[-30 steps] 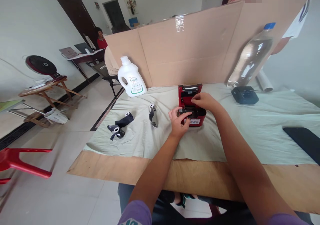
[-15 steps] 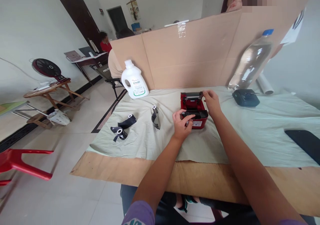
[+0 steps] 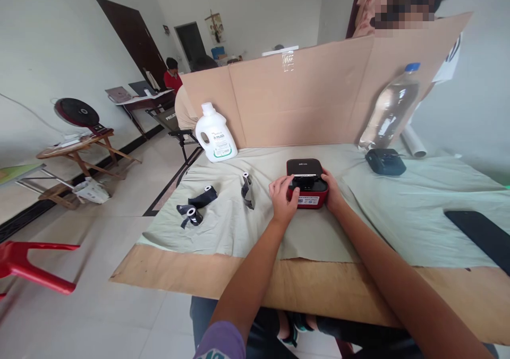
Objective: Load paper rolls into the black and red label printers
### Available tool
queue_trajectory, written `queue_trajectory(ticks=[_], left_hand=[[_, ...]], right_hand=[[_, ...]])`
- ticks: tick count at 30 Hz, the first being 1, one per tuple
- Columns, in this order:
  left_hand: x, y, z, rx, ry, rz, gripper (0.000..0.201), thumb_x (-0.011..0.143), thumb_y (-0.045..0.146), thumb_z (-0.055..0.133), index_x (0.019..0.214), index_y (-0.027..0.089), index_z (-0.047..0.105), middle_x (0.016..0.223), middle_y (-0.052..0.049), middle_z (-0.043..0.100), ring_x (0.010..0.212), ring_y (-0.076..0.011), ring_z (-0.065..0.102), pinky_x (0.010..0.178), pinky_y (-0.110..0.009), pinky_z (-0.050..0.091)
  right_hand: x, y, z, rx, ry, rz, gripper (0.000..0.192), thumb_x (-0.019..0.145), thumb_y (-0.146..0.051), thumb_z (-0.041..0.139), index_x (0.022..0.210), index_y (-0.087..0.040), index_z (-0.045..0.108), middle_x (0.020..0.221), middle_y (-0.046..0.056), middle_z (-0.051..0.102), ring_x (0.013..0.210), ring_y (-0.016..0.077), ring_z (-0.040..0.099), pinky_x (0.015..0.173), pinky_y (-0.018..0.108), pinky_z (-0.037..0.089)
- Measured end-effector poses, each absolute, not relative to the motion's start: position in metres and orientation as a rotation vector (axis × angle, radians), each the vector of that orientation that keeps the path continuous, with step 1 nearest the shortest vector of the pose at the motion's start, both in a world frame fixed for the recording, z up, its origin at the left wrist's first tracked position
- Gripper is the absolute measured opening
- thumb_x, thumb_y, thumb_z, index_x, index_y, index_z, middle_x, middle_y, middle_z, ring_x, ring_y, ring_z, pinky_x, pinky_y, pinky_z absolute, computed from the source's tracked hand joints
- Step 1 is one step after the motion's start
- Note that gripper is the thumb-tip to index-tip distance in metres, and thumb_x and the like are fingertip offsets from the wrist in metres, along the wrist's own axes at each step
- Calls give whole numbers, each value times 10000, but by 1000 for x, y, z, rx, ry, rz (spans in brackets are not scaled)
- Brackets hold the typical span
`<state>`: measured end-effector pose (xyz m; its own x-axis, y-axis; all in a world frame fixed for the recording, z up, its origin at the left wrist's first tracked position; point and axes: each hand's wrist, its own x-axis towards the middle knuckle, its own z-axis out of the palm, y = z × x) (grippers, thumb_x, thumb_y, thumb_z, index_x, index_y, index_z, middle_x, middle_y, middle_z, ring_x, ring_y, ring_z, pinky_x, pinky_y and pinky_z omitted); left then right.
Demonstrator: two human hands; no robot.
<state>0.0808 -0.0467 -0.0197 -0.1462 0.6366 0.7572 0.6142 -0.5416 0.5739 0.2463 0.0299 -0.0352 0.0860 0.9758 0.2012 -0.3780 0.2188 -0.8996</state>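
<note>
A small red printer [image 3: 306,181] with a black lid sits on the pale cloth [image 3: 382,215] in the middle of the table, its lid down. My left hand [image 3: 282,198] grips its left side, with the thumb on the front edge of the lid. Against its right side rests my right hand [image 3: 330,189], holding it. Three black-wrapped paper rolls lie to the left: one [image 3: 247,190] close to my left hand, two more [image 3: 195,205] farther left.
A white jug [image 3: 215,133] stands at the back left before a cardboard screen [image 3: 303,93]. A clear water bottle [image 3: 388,109], a dark blue device [image 3: 384,162], a white roll [image 3: 413,141] and a black phone [image 3: 480,231] lie to the right. Other people sit beyond.
The printer's lid was open and is now shut. My right hand moved from the back of the lid to the printer's right side. My left hand stayed at the left side.
</note>
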Motion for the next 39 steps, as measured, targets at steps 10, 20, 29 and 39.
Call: queue_trajectory(ticks=[10, 20, 29, 39], left_hand=[[79, -41, -21, 2002, 1393, 1784, 414, 994, 369, 463, 1369, 212, 543, 1314, -116, 617, 1237, -233, 551, 1081, -416, 420], [78, -42, -15, 1946, 1502, 1723, 371, 922, 270, 547, 1288, 210, 574, 1220, -98, 662, 1148, -235, 617, 984, -390, 472], [80, -43, -17, 1979, 1502, 1765, 300, 938, 284, 511, 1208, 191, 602, 1201, -107, 674, 1130, -239, 627, 968, -394, 468], [79, -41, -22, 2035, 1407, 1837, 382, 967, 312, 478, 1312, 178, 568, 1340, -139, 632, 1249, -235, 586, 1063, -421, 459]], right_hand=[[245, 25, -36, -774, -1042, 1124, 508, 826, -562, 610, 1237, -267, 647, 1305, 30, 688, 1256, 246, 608, 1101, 444, 457], [247, 33, -28, -897, -956, 1113, 415, 687, -362, 593, 1079, -249, 672, 1099, 10, 744, 1068, 239, 663, 942, 387, 531], [250, 29, -32, -906, -998, 1060, 417, 730, -442, 621, 1092, -246, 691, 1080, 9, 750, 1027, 228, 676, 936, 372, 522], [250, 25, -36, -877, -1038, 1022, 472, 796, -585, 630, 1147, -273, 677, 1201, 26, 728, 1156, 239, 654, 1038, 410, 497]])
